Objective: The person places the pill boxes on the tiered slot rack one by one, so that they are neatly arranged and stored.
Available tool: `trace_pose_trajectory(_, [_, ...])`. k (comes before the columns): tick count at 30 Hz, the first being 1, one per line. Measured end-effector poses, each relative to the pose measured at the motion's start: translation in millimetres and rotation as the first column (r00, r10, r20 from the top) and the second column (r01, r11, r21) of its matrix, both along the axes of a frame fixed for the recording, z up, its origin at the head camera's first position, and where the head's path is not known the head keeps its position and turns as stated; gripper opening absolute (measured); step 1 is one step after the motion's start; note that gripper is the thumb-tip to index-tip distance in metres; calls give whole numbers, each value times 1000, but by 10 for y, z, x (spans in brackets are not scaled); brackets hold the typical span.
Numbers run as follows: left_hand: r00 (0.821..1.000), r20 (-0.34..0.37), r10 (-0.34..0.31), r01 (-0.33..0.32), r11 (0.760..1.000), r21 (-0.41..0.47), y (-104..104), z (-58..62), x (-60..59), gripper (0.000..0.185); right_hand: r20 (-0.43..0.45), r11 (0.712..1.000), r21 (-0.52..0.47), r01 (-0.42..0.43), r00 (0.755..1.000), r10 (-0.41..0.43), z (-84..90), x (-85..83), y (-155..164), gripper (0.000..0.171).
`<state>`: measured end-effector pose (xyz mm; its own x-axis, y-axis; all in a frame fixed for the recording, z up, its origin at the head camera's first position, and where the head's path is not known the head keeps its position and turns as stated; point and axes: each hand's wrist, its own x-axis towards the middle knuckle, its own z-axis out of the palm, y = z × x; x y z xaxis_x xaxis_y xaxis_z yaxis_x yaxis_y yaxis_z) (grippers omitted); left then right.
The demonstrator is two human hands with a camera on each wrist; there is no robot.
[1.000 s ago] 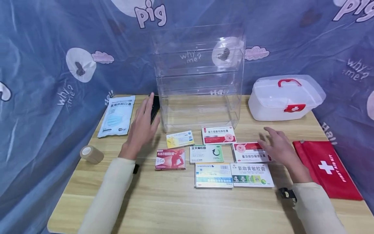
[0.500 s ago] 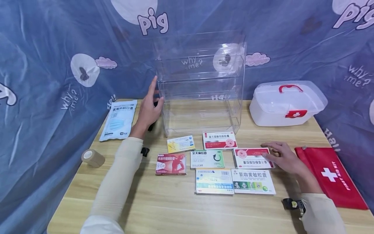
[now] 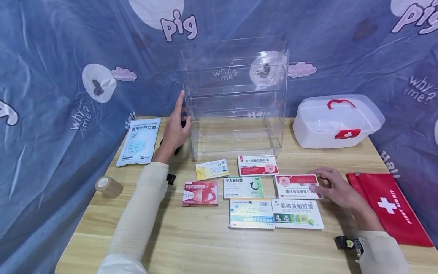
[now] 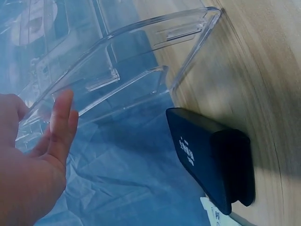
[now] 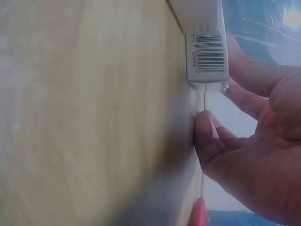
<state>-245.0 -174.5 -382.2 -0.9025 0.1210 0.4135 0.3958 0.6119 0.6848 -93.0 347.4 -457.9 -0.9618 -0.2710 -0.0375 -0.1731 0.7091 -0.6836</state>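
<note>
A clear plastic tiered shelf [image 3: 236, 92] stands at the back middle of the table. My left hand [image 3: 175, 131] is at its left side; the fingers are fairly straight and touch the side panel, as the left wrist view shows too. On the right, my right hand [image 3: 335, 186] holds the right end of a red-and-white medicine box [image 3: 294, 185], with the thumb on its top face and a finger at the far edge. The box lies on the table, and its barcode end [image 5: 207, 59] faces the right wrist camera.
Several other medicine boxes, including a green one [image 3: 242, 187] and a pink one [image 3: 200, 193], lie before the shelf. Around them are a mask pack [image 3: 138, 141], a tan roll [image 3: 109, 186], a black case [image 4: 202, 155], a white lidded box [image 3: 321, 129] and a red first-aid pouch [image 3: 393, 213].
My left hand has moved up and right to the shelf's side. My right hand has come down onto the right end of the red-and-white box. The head view has shifted slightly.
</note>
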Motion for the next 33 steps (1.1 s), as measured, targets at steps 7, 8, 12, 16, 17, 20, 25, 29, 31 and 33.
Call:
trace_pose_trajectory(7, [1000, -17, -3, 3, 1000, 7, 6, -1, 5, 83, 35, 1000, 15, -4, 999, 4, 53, 14, -50, 53])
trace_pose_trajectory(8, [1000, -18, -4, 4, 1000, 8, 7, -1, 4, 83, 54, 1000, 21, 1, 999, -3, 69, 20, -58, 54])
trace_pose_trajectory(12, [1000, -21, -3, 3, 1000, 12, 11, -7, 0, 84, 99, 997, 68, 41, 994, -48, 129, 59, -84, 58])
trace_pose_trajectory(16, [1000, -15, 3, -3, 1000, 15, 12, -11, 1, 86, 89, 991, 90, 98, 990, -106, 198, 78, -89, 54])
trace_pose_trajectory(17, [1000, -14, 2, -2, 1000, 15, 10, -13, -1, 86, 89, 989, 88, 116, 988, -124, 222, 82, -87, 53])
trace_pose_trajectory(20, [1000, -13, -1, 1, 1000, 12, 14, -14, -8, 86, 28, 985, 56, 163, 986, -165, 298, 90, -54, 48])
trace_pose_trajectory(25, [1000, -19, -13, 13, 1000, 17, 31, -24, -14, 86, -128, 974, -95, 208, 967, -219, 474, 14, -48, 43])
trace_pose_trajectory(29, [999, -32, -5, 6, 1000, 25, 29, -40, 3, 87, -215, 955, -171, 241, 937, -275, 699, -166, -218, 44])
trace_pose_trajectory(31, [999, -41, 5, -4, 1000, 19, 27, -49, 8, 86, -240, 945, -189, 268, 920, -309, 827, -282, -347, 46])
trace_pose_trajectory(33, [999, -44, 8, -8, 1000, 13, 31, -55, 7, 86, -248, 930, -208, 303, 904, -350, 972, -406, -486, 46])
